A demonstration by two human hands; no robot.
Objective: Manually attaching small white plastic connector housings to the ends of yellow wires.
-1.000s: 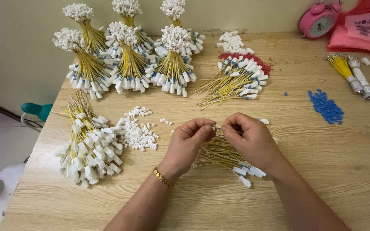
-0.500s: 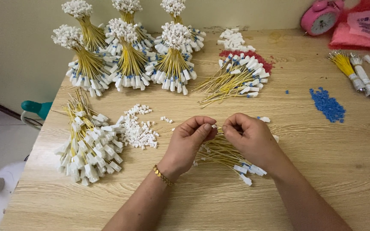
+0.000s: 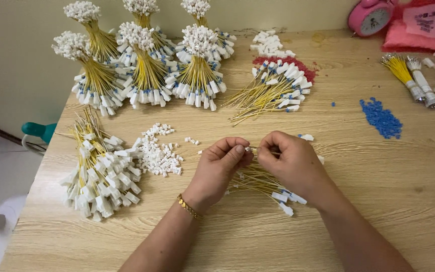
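My left hand [image 3: 221, 166] and my right hand [image 3: 290, 163] meet at the fingertips over the wooden table [image 3: 358, 211]. Between them they pinch a thin yellow wire with a small white connector [image 3: 250, 149] at its end. Under my hands lies a loose pile of yellow wires with white plugs [image 3: 263, 184]. A heap of small white connectors [image 3: 158, 153] sits just left of my left hand. A gold bracelet is on my left wrist.
A flat bundle of finished wires [image 3: 99, 171] lies at the left. Several tied upright bundles [image 3: 147, 70] stand at the back, another loose pile [image 3: 273, 90] on red beads beside them. Blue beads [image 3: 381, 118], more bundles [image 3: 411, 78] and a pink clock [image 3: 371, 17] are at right.
My hands stay in the same place; the fingertips have shifted slightly on the wire and connector.
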